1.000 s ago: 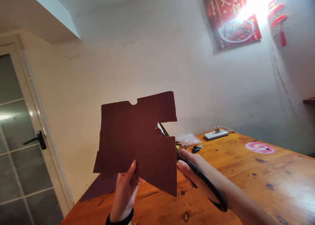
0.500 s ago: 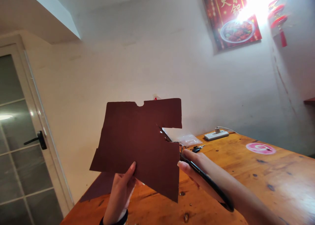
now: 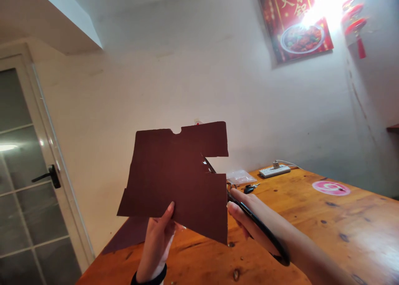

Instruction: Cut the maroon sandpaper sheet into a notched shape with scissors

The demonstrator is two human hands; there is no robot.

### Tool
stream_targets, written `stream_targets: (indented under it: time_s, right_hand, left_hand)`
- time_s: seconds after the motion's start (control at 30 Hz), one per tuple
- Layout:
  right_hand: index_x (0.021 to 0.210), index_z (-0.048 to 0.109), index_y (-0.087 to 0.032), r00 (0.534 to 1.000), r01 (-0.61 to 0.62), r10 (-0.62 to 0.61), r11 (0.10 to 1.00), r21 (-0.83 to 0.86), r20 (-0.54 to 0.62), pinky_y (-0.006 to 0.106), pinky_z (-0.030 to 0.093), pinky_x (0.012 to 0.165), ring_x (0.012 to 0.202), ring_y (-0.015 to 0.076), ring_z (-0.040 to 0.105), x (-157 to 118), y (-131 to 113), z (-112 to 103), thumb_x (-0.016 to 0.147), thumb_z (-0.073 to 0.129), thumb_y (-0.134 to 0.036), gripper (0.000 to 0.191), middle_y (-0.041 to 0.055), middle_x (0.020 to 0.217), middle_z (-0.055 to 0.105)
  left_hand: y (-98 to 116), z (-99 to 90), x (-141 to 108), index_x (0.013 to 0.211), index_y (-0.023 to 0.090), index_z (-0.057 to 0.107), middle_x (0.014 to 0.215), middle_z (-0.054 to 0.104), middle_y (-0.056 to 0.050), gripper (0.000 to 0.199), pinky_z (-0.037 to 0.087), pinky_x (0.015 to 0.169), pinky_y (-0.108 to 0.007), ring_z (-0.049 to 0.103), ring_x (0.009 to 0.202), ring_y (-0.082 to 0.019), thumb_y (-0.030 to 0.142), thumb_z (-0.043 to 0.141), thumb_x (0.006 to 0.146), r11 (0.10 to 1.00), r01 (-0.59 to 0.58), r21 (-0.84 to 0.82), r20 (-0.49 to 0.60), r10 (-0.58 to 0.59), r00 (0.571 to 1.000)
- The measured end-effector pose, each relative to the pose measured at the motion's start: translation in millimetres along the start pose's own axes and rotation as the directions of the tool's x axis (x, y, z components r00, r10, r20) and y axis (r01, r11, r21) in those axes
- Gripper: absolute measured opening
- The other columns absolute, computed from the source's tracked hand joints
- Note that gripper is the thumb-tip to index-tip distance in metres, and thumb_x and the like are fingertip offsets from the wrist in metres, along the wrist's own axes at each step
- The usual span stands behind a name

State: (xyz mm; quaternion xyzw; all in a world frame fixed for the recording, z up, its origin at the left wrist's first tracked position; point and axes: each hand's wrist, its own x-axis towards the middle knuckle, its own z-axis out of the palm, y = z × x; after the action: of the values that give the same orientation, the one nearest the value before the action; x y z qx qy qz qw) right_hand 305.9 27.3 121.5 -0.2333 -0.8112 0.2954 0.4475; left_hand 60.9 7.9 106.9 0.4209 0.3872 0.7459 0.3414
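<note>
A dark maroon sheet of paper or card point(image 3: 165, 173) is held up above the table, with a small notch in its top edge and a wide slot cut in from its right side. My left hand point(image 3: 158, 239) pinches its lower edge, thumb in front and fingers behind. My right hand point(image 3: 249, 210) is closed around black-handled scissors point(image 3: 264, 231), whose big handle loop extends back along the wrist. Part of the blades shows at the inner end of the slot; the rest is hidden behind the sheet.
On the wooden table point(image 3: 305, 218) lie a clear plastic bag point(image 3: 241, 177), keys point(image 3: 251, 188), a white power strip point(image 3: 274, 171) with a plug, and a round pink sticker point(image 3: 331, 188). A purple sheet point(image 3: 127, 235) lies at the left edge. A door point(image 3: 34, 164) stands left.
The maroon sheet has tilted slightly and its lower right corner has risen. The scissors and both hands have shifted a little, still holding the same things.
</note>
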Motion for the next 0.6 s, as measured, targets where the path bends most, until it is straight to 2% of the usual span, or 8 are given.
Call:
stream_targets:
  time_s: [0.1,0.23,0.4,0.6]
  right_hand:
    - [0.101,0.056,-0.019,1.000,0.009,-0.009,0.999,0.031,0.016,0.025,0.035,0.047,0.045,0.0117,0.043,-1.3,0.9,2.1,0.095,0.037,-0.052,0.038,-0.0041,0.054,0.048]
    - [0.103,0.054,-0.020,0.998,0.055,-0.056,0.996,0.069,0.017,0.024,0.036,0.045,0.047,0.0118,0.044,-2.2,1.3,5.4,0.094,0.036,-0.059,0.044,-0.0026,0.060,0.052]
    - [0.082,0.047,-0.020,0.997,0.077,-0.076,0.996,0.048,-0.021,0.025,0.038,0.048,0.051,0.0124,0.043,-0.7,5.9,11.4,0.089,0.027,-0.073,0.057,-0.0017,0.060,0.050]
    - [0.090,0.050,-0.021,0.987,0.154,-0.158,0.966,0.208,0.002,0.024,0.038,0.047,0.050,0.0122,0.044,1.0,13.6,18.6,0.090,0.028,-0.071,0.055,-0.0022,0.062,0.049]
  left_hand:
    - [-1.7,2.9,-0.4,0.044,0.018,0.057,0.041,0.053,0.002,0.035,0.044,0.042,-0.023,0.048,0.038,-0.010,0.038,0.082,0.059,1.000,0.013,-0.003,0.018,-0.013,1.000]
    - [-3.4,8.1,-2.3,0.044,0.018,0.060,0.040,0.054,0.001,0.033,0.043,0.041,-0.023,0.049,0.038,-0.011,0.039,0.085,0.054,0.999,0.044,-0.018,0.020,-0.043,0.999]
    - [-3.8,16.5,-7.0,0.037,0.018,0.056,0.036,0.051,0.001,0.041,0.041,0.042,-0.020,0.048,0.038,-0.009,0.043,0.085,0.051,0.997,0.059,-0.042,0.076,-0.056,0.996]
    - [-2.9,25.6,-10.8,0.035,0.018,0.050,0.032,0.045,0.004,0.046,0.035,0.039,-0.020,0.040,0.035,-0.006,0.045,0.085,0.050,0.996,0.073,-0.041,0.079,-0.070,0.994]
